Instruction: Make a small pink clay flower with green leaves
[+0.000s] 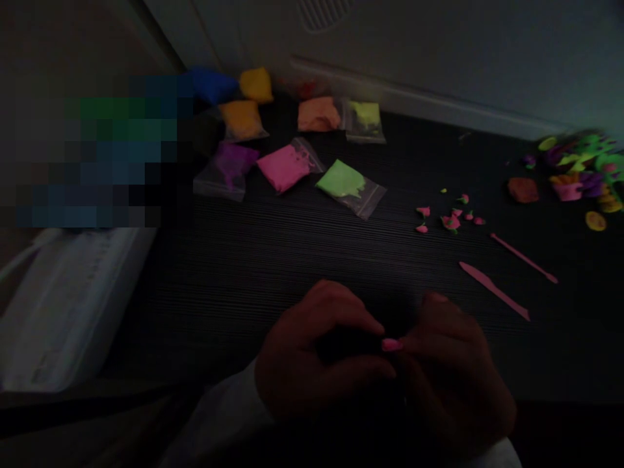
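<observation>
Near the front edge of the dark tabletop (219, 260), I pinch a small pink piece (390, 344) in my right grip (458, 364), my left grip (316, 351) parted just beside it, while a pink knife-shaped tool (493, 290) lies beyond my right grip.

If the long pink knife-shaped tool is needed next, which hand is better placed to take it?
Probably the right hand: the tool lies nearest it, with the left hand farther away. But the right seems to hold a small pink clay-like lump.
</observation>
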### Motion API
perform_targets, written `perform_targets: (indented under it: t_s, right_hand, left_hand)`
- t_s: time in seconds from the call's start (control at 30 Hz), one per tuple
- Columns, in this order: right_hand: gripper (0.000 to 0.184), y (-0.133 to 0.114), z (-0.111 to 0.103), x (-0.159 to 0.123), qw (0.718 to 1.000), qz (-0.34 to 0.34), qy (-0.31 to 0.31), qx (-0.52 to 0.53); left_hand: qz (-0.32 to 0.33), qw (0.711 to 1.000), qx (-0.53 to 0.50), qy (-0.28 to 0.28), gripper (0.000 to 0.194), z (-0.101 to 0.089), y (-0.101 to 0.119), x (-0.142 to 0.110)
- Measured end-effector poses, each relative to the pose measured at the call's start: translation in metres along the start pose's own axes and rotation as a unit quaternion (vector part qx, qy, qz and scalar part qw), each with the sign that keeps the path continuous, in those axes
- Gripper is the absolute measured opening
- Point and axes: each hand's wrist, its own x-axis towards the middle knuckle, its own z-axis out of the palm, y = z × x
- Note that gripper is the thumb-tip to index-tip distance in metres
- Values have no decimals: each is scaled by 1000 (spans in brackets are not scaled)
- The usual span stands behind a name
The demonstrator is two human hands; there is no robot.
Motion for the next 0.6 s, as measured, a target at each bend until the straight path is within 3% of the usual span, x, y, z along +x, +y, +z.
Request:
perform_targets:
  t_s: [0.2, 0.6]
  right_hand:
    - [14, -2, 4, 1, 999, 15, 36, 11]
    - [12, 0, 2, -3, 999, 24, 18, 20]
  left_hand:
    - [0, 1000, -22, -4, 11, 5, 4, 4]
    - [14, 1000, 28, 4, 9, 4, 7, 1]
